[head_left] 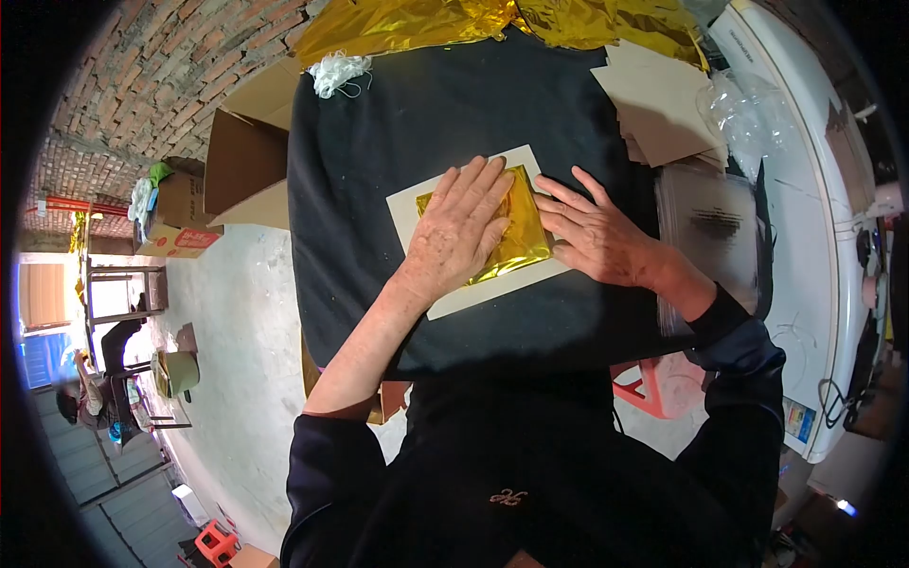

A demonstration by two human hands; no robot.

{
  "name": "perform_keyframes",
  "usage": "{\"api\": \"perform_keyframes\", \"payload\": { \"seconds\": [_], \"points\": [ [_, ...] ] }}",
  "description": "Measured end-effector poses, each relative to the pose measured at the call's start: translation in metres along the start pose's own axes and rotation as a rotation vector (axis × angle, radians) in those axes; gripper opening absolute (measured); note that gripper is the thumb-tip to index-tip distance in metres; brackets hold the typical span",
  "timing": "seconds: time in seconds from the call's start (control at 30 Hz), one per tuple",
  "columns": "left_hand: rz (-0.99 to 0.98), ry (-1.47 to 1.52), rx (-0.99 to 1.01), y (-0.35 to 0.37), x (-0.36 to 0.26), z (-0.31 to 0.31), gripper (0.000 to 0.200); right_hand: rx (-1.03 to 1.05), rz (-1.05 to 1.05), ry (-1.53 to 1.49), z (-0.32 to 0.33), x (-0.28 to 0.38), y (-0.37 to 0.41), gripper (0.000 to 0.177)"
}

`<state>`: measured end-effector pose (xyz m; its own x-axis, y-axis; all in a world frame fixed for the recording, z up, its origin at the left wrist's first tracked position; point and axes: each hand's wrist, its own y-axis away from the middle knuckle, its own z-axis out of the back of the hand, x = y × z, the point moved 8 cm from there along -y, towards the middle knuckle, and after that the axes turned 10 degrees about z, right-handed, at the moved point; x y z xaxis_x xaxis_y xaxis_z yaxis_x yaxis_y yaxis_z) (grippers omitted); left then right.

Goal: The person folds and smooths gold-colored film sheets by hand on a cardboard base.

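A folded square of shiny gold foil (526, 227) lies on a pale sheet of card (453, 305), which rests slightly turned on a black cloth-covered table (417, 114). My left hand (461, 225) is flat on the left part of the foil, fingers stretched out and pointing away from me. At the foil's right edge is my right hand (598, 229), its fingers spread, the lower ones touching the card and foil border. Neither hand grips anything. The foil under my left palm is hidden.
Loose gold foil (417, 28) covers the far edge. White string (338, 74) lies far left, pale cards (663, 104) far right. Clear plastic sleeves (710, 227) sit right, beside a white appliance (805, 189). Cardboard boxes (248, 163) stand left; a person (90, 398) sits farther off.
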<state>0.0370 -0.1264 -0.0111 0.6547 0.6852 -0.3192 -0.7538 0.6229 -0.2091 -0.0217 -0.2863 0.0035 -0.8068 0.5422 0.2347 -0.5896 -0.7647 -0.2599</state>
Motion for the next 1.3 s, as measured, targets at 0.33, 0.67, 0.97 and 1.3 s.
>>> {"api": "perform_keyframes", "payload": {
  "seconds": [0.33, 0.67, 0.97, 1.3],
  "points": [
    [0.004, -0.055, 0.036, 0.000, 0.001, -0.006, 0.055, 0.050, 0.033, 0.022, -0.004, -0.001, -0.001, 0.050],
    [0.011, -0.093, 0.062, -0.002, -0.001, -0.007, 0.058, 0.051, 0.063, -0.003, 0.000, 0.002, -0.003, 0.047],
    [0.007, -0.152, 0.066, -0.001, -0.005, -0.008, 0.059, 0.049, 0.073, 0.010, 0.004, 0.001, 0.003, 0.047],
    [-0.010, -0.158, 0.029, -0.002, -0.007, -0.006, 0.060, -0.034, 0.016, 0.065, 0.022, 0.003, 0.009, 0.041]
  ]
}}
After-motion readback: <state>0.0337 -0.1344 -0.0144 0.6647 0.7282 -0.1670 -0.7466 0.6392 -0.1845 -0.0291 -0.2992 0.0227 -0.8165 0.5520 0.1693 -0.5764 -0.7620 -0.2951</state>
